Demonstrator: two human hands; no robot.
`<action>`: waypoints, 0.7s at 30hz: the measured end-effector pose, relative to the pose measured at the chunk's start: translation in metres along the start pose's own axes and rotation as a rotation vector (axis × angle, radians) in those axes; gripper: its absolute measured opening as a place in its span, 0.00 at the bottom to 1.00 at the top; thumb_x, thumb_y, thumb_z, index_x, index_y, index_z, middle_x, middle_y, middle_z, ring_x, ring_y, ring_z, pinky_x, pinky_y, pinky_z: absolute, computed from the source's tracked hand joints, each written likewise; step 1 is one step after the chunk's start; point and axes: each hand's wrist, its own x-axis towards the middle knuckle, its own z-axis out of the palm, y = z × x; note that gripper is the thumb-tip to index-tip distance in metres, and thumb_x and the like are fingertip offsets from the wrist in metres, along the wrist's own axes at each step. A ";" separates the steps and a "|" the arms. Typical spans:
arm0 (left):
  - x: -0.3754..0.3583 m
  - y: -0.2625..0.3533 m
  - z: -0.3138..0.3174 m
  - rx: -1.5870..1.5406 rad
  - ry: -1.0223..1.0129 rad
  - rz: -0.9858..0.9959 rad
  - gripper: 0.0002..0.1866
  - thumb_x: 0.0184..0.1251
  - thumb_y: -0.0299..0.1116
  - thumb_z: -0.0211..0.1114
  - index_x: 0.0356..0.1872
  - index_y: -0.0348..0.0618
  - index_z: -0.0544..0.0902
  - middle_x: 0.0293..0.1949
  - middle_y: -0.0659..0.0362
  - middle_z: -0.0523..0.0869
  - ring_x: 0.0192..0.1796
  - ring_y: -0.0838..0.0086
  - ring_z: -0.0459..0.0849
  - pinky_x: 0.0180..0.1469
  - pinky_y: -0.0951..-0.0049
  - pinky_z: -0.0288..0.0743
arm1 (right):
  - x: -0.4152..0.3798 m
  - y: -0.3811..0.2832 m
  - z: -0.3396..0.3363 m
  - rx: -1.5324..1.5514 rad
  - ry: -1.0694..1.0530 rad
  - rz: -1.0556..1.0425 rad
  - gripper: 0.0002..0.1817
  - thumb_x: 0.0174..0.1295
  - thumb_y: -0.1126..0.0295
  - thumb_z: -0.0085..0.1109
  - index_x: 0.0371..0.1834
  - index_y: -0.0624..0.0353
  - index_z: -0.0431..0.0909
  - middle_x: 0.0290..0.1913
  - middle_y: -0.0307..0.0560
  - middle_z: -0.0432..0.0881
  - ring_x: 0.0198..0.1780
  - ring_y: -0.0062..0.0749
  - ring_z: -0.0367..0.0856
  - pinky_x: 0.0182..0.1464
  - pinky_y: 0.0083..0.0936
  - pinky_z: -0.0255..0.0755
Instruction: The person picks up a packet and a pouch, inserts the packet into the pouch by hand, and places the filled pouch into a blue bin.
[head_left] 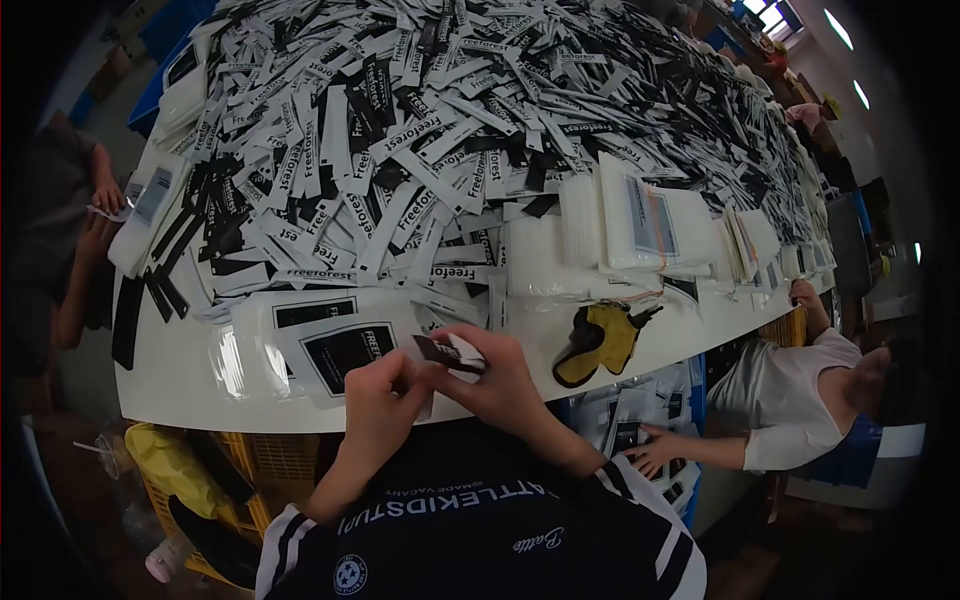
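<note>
Between both hands' fingers (455,372), black-and-white label strip (450,354), pinched at table edge (180,400)

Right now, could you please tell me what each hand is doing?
Left hand: closed, pinching one end of the small black-and-white label.
Right hand: closed around the same label.

black-white label (450,353), flat, pinched between fingers

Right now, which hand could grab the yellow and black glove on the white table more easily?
Probably the right hand: the yellow and black glove lies just beside it, while the left hand is farther away.
</note>
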 end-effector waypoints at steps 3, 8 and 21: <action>0.001 -0.001 -0.018 0.067 -0.123 0.003 0.14 0.53 0.27 0.68 0.18 0.37 0.70 0.12 0.58 0.69 0.15 0.78 0.67 0.19 0.77 0.61 | 0.013 0.016 -0.006 0.263 -0.533 0.154 0.07 0.58 0.75 0.58 0.38 0.65 0.77 0.26 0.37 0.78 0.29 0.15 0.73 0.34 0.16 0.69; 0.005 -0.001 -0.019 -0.041 -0.178 -0.024 0.14 0.51 0.26 0.69 0.18 0.37 0.70 0.13 0.57 0.70 0.15 0.73 0.70 0.19 0.76 0.63 | 0.016 0.016 -0.009 0.166 -0.547 0.242 0.09 0.57 0.75 0.58 0.40 0.64 0.77 0.30 0.40 0.81 0.31 0.17 0.75 0.34 0.18 0.69; -0.009 -0.010 -0.016 0.220 0.101 -0.022 0.13 0.41 0.24 0.68 0.29 0.38 0.74 0.29 0.52 0.78 0.31 0.61 0.80 0.32 0.70 0.73 | -0.008 -0.003 0.011 -0.307 -0.021 -0.381 0.22 0.42 0.77 0.64 0.46 0.64 0.77 0.31 0.52 0.81 0.32 0.37 0.81 0.37 0.23 0.74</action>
